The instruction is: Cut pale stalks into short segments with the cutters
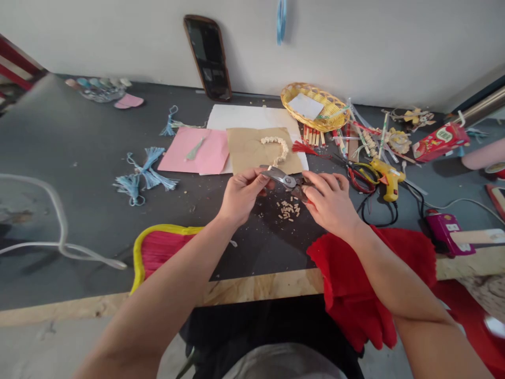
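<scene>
My right hand [329,200] is closed around a pair of metal shears [287,180], whose blades point left. Its handles are mostly hidden by my fingers. My left hand [244,195] pinches something at the blades; a small pale tip shows above the fingers, perhaps a thin wooden stick. Below the shears lies a little heap of short cut wooden pieces [289,209]. Just beyond my hands, a curved row of small pale pieces [284,147] rests on brown paper [244,145].
A wicker basket [290,90], a yellow glue gun [390,179] and a red juice box [440,141] stand to the right. Red cloth [379,252] lies under my right forearm. Blue tassels [148,168] and pink paper [173,152] are left. A phone [209,58] leans on the wall.
</scene>
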A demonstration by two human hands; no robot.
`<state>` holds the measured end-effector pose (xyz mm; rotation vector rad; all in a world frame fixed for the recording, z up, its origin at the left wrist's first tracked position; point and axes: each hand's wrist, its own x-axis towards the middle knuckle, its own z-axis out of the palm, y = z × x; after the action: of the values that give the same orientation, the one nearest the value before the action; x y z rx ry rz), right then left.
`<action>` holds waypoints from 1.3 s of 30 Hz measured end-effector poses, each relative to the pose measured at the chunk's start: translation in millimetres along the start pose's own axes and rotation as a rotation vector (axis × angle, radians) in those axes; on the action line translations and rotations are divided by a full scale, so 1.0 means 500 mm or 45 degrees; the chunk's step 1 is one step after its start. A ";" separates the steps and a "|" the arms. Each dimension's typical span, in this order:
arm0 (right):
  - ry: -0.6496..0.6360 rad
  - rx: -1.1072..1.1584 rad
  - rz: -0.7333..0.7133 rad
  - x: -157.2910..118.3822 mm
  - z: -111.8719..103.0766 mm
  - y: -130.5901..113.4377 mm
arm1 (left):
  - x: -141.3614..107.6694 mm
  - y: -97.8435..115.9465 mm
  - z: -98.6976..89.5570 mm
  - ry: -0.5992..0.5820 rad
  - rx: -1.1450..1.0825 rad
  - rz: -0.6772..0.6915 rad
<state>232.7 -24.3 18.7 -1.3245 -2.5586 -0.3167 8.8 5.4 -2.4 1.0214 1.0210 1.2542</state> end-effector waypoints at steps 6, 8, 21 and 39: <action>0.002 -0.002 -0.015 0.001 -0.001 -0.003 | 0.000 0.001 0.000 -0.019 0.017 0.006; -0.006 0.001 -0.016 0.001 -0.001 -0.003 | 0.000 0.002 0.000 -0.019 0.011 -0.005; -0.063 0.157 -0.010 0.000 -0.006 -0.010 | 0.002 -0.003 0.000 -0.003 0.013 -0.003; -0.114 0.232 0.139 -0.001 0.013 -0.005 | -0.003 0.003 0.004 0.005 0.177 0.078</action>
<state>230.3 -24.1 12.3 -1.4314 -2.5035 -0.0030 10.2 4.1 -0.3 1.1652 1.0995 1.2490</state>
